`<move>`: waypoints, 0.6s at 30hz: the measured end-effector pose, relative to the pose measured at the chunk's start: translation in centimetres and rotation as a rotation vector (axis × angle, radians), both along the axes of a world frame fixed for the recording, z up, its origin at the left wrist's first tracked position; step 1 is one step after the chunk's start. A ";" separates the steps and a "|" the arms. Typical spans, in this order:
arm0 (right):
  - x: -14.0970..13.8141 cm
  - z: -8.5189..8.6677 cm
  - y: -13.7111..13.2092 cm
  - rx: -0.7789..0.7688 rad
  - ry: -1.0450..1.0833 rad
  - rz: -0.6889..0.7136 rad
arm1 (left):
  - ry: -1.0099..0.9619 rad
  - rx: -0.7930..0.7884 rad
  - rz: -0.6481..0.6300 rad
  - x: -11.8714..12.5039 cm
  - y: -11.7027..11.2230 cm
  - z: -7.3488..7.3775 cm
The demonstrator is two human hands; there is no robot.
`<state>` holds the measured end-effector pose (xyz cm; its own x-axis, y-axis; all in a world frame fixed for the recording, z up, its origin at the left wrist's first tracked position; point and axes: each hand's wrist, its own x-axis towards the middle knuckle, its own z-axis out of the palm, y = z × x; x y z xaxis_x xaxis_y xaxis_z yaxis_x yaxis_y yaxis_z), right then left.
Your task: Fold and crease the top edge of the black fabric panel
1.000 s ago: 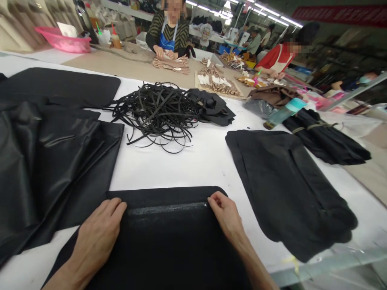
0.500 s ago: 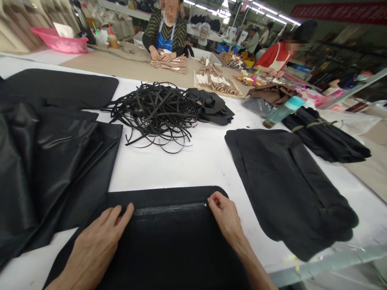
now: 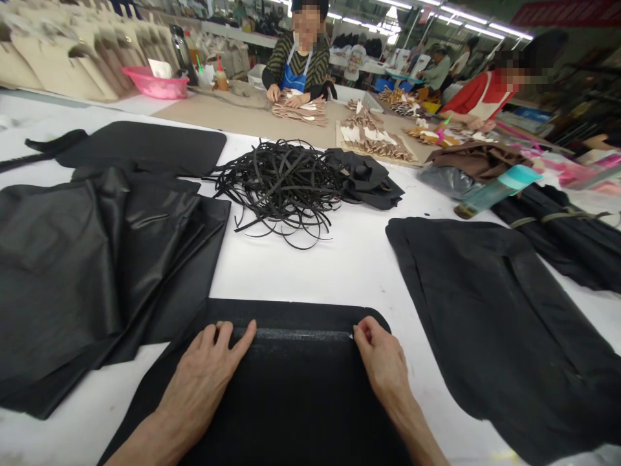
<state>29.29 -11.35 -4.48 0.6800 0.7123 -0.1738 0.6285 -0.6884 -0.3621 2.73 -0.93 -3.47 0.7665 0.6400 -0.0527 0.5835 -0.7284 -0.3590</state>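
Note:
A black sheet of leather-like material (image 3: 301,401) with a rounded corner lies before me on the white table. A shiny greyish strip (image 3: 301,334) runs across it below its far edge. My left hand (image 3: 206,369) rests on the sheet with fingers spread, thumb at the strip's left end. At the strip's right end, the thumb and forefinger of my right hand (image 3: 381,356) are pinched together. A tiny whitish bit shows by those fingertips, but what they grip is too small to make out.
Black folded pieces (image 3: 111,246) lie left, and stacked black panels (image 3: 495,310) lie right. Beyond are a tangle of black strips (image 3: 281,184), a teal-lidded bottle (image 3: 499,191) and a pink basin (image 3: 154,84). Two co-workers (image 3: 301,71) handle pieces across the table.
My view has swung left, so everything sits farther right in the picture. Both hands keep about the same places on the black sheet, with the right still pinched.

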 end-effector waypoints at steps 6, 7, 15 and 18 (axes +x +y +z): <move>-0.3 -0.5 -0.8 -0.043 -0.327 0.118 | 0.104 0.006 0.007 1.1 -0.1 0.3; -0.8 -0.5 -0.7 -0.039 -0.390 0.159 | 0.114 0.010 0.005 1.3 -0.1 0.4; -8.7 -0.8 2.4 0.222 -0.411 0.708 | 0.144 0.018 -0.002 1.3 -0.2 0.4; -9.0 -1.8 2.3 0.239 -0.418 0.716 | 0.077 -0.022 0.002 0.8 -0.2 0.0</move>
<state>20.30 -9.06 -6.23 0.0280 0.9794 0.2001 0.9960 -0.0103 -0.0886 3.52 -1.08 -3.43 0.7584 0.6395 -0.1259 0.5561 -0.7357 -0.3867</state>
